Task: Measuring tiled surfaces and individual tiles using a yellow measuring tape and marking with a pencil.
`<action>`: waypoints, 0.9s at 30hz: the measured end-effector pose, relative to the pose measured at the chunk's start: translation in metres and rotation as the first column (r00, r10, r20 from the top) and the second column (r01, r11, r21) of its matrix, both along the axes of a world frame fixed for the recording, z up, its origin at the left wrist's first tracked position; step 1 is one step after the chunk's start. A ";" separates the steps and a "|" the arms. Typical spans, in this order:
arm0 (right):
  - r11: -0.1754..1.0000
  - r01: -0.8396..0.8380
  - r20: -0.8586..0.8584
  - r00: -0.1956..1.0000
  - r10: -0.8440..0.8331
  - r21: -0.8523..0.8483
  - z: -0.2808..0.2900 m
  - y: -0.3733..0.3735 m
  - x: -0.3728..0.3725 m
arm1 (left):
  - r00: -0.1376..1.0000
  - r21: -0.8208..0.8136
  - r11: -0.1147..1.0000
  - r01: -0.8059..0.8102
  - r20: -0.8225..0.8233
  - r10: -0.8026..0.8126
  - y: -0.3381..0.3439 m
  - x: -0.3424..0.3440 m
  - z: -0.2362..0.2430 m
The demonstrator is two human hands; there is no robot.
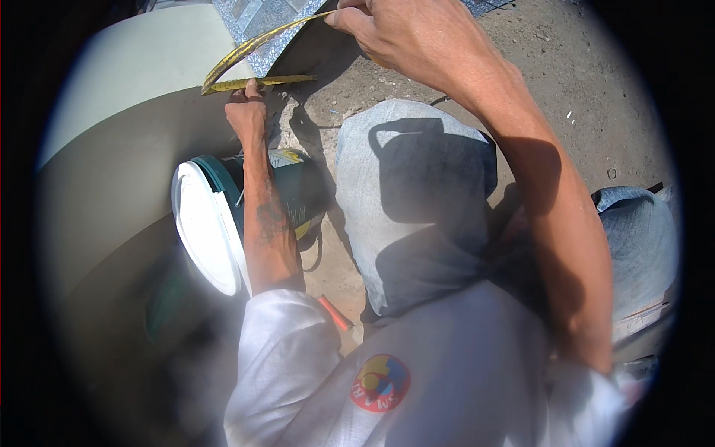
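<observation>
My left hand grips a bent yellow measuring tape with its fingertips, where the lower stretch lies across the corner of a blue-grey speckled tiled surface beside a cream curved surface. Up at the top of the view, my right hand pinches the upper end of the same tape, which loops back at its left. Below my left hand, partly behind that forearm, is a dark green bucket with a white lid.
My jeans-covered knees take up the middle and right. A red-handled tool lies on the dusty ground between bucket and knee. Rough concrete ground with small debris extends at the right, and the curved wall runs down the left side.
</observation>
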State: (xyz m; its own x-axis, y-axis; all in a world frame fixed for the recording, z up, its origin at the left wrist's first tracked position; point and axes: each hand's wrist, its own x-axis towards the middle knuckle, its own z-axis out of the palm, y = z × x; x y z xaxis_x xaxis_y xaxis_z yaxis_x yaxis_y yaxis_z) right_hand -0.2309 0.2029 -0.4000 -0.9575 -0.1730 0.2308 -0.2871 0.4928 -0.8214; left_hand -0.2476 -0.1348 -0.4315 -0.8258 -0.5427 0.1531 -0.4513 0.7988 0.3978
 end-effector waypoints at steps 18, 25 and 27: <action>0.996 -0.020 -0.093 0.995 0.028 0.085 0.002 0.018 -0.016 | 0.996 0.003 1.000 0.022 -0.088 -0.021 0.003 0.002 0.001; 0.996 -0.023 -0.125 0.992 0.034 0.087 0.009 0.016 -0.021 | 0.995 0.027 0.999 0.043 -0.092 -0.040 -0.008 0.003 -0.003; 0.996 -0.023 -0.132 0.991 0.034 0.084 0.010 0.015 -0.022 | 0.996 0.037 0.999 0.038 -0.076 -0.035 -0.013 0.004 -0.004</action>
State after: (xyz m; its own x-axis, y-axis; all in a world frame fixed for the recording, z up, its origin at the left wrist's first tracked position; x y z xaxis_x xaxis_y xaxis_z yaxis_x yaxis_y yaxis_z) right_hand -0.2530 0.2177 -0.3901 -0.9135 -0.2232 0.3400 -0.4061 0.5472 -0.7319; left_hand -0.2440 -0.1479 -0.4360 -0.8320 -0.5191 0.1957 -0.3896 0.7979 0.4600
